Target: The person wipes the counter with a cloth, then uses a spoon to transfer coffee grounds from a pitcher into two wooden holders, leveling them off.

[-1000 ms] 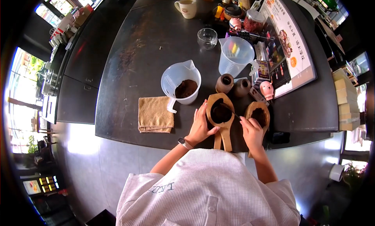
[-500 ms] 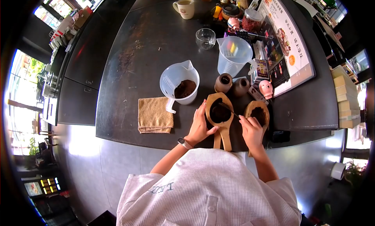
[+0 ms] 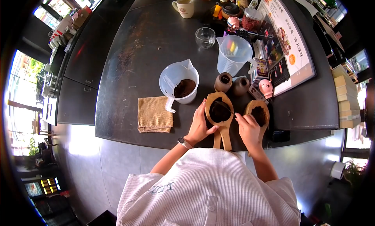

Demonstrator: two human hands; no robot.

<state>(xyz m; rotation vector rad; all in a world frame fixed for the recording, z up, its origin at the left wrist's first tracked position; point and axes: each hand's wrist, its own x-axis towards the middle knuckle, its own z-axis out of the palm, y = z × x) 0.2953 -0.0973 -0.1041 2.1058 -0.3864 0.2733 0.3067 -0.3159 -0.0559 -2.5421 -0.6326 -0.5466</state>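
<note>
My left hand (image 3: 200, 126) rests with fingers apart along the left edge of a wooden holder (image 3: 224, 126), whose round hollow holds dark brown material (image 3: 219, 112). My right hand (image 3: 249, 129) pinches a thin dark tool (image 3: 230, 110) that reaches into this hollow; its far end is hard to make out. Just right of that hand lies a second wooden holder (image 3: 265, 118) with dark crumbly material in it. A clear measuring jug (image 3: 166, 75) with brown powder at its bottom stands to the left, above a folded tan cloth (image 3: 155, 114).
Two small brown jars (image 3: 223, 82) stand behind the holders. Farther back are another clear jug (image 3: 234, 56), a small glass (image 3: 205, 38) and a cream mug (image 3: 185, 8). A pink pig figure (image 3: 266, 88) and a large menu board (image 3: 291, 42) are at the right.
My right hand has shifted slightly left and down, and the tool in it has changed its angle in the hollow. My left hand stays in place.
</note>
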